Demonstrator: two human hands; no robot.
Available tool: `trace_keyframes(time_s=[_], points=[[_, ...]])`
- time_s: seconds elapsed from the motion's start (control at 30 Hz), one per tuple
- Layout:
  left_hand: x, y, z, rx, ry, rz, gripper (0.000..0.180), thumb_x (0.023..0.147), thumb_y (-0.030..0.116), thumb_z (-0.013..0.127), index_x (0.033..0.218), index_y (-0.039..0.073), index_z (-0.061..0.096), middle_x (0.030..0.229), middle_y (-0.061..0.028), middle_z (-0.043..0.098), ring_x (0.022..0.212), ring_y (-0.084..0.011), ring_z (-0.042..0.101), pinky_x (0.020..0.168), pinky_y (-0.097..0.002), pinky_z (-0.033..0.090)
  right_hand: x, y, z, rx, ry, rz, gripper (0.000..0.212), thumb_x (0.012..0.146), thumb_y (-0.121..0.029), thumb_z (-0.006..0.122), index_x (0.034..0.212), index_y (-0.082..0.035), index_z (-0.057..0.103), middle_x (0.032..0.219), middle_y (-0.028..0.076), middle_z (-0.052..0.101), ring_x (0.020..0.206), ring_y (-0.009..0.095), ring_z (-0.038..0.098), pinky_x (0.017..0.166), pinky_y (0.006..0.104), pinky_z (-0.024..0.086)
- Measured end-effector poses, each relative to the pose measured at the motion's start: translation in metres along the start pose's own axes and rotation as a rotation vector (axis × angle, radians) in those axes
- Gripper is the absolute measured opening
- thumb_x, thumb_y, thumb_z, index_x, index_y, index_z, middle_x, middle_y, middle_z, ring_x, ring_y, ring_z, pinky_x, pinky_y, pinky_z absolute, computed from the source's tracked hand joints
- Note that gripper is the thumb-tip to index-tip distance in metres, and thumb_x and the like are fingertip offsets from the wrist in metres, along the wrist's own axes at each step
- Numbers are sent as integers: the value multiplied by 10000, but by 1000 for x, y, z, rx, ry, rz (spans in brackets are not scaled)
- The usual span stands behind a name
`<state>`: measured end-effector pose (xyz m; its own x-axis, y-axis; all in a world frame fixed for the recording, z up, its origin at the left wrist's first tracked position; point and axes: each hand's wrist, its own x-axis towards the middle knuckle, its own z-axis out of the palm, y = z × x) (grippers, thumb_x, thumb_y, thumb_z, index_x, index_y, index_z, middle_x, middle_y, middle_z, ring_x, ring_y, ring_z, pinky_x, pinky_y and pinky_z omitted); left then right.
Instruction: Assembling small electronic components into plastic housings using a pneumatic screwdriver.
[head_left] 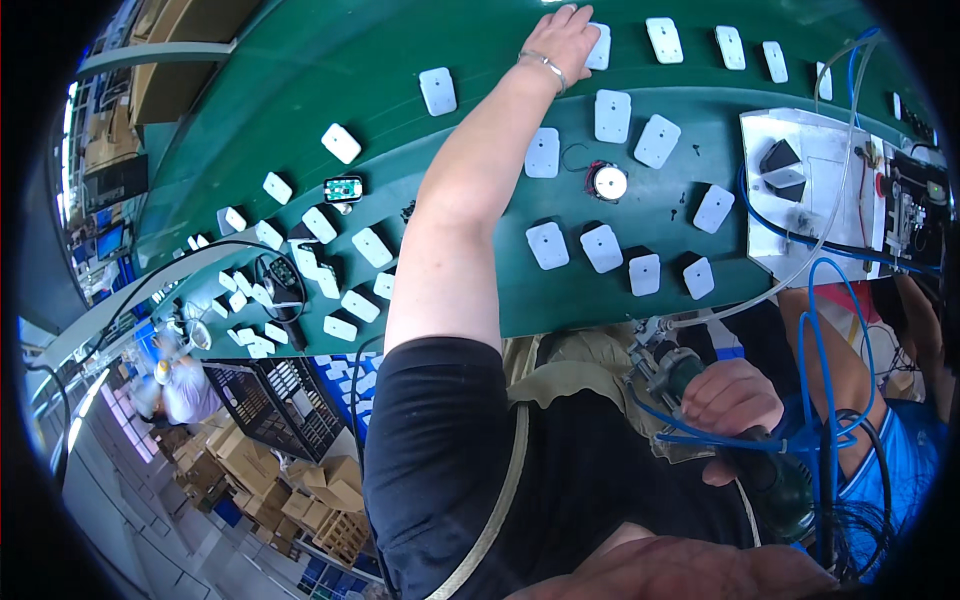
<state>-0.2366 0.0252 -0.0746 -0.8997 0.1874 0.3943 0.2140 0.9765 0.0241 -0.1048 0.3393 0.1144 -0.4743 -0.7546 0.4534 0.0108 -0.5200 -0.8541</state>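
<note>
My left arm reaches across the green belt to its far side. There my left hand (563,42) has its fingers closed on the edge of a white plastic housing (599,47); part of the housing is hidden under the hand. Close to my body, my right hand (732,398) is wrapped round a dark green power screwdriver (780,490) with a metal head (660,360) and a blue hose. On the nearer green surface, several white housings with black sides (612,116) surround a round white part with wires (609,182). Small dark screws (674,213) lie there too.
A metal fixture plate (790,215) with hoses and machinery stands at the right. More housings (370,247), an open one showing a green circuit board (343,189), and a black cable (285,285) lie left. Another person's leg (835,370) is close on the right. Cardboard boxes (250,465) stand behind.
</note>
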Motion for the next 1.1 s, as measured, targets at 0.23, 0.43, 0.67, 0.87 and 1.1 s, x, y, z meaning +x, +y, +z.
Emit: trace_keyframes(time_s=[0.23, 0.43, 0.67, 0.87, 1.1], points=[[25, 4, -7, -42, -443, -140, 504, 617, 215, 657, 1052, 25, 487, 1135, -176, 462, 1089, -306, 415, 900, -363, 356, -5, -5, -1, -55, 51, 0, 429, 536, -196, 775, 789, 8, 496, 628, 89, 508, 527, 203, 522, 504, 296, 471], [22, 73, -38, -308, -71, 70, 327, 553, 270, 678, 777, 76, 540, 790, -97, 538, 757, -266, 532, 660, -370, 438, -11, 7, -4, -24, 40, -25, 432, 537, -207, 772, 794, 7, 499, 644, 90, 515, 548, 206, 527, 513, 294, 473], [59, 162, 7, -230, -303, 247, 352, 585, 245, 686, 871, 93, 547, 895, -107, 524, 922, -254, 478, 816, -354, 357, -8, -10, -4, -95, 40, -5, 435, 534, -210, 773, 797, 11, 507, 655, 96, 527, 578, 214, 538, 525, 300, 476], [55, 164, 8, -229, -187, 268, 234, 622, 215, 647, 806, 88, 578, 890, -89, 538, 907, -257, 487, 814, -367, 361, -17, -15, -10, -146, 94, -1, 422, 529, -208, 771, 790, 4, 516, 655, 94, 538, 584, 213, 544, 529, 299, 478], [59, 70, 15, -396, -184, -897, 591, 676, 319, 653, 1148, 46, 428, 1010, -194, 522, 950, -313, 516, 792, -369, 434, -15, -10, -19, -108, 47, 31, 426, 535, -222, 771, 796, -1, 517, 659, 95, 547, 589, 216, 547, 532, 298, 479]])
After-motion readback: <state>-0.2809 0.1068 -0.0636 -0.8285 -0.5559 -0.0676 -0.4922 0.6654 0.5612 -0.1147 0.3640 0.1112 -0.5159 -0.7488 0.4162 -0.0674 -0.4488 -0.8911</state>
